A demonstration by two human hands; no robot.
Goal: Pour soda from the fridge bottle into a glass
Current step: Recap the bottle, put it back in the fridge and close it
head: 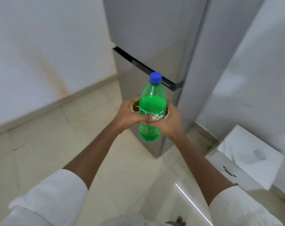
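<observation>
Bottle [152, 110] out, fridge [154, 38] shut, both hands' fingers [135, 117] wrapped round it (blue cap [155, 77] on); no glass in sight, pouring not begun.

Count: 1 green soda bottle [152, 111], 1 blue cap [155, 77] on it. 2 hands on the bottle: left hand [130, 114], right hand [168, 122]. 1 grey fridge [154, 38], 2 doors. 2 white sleeves.
</observation>
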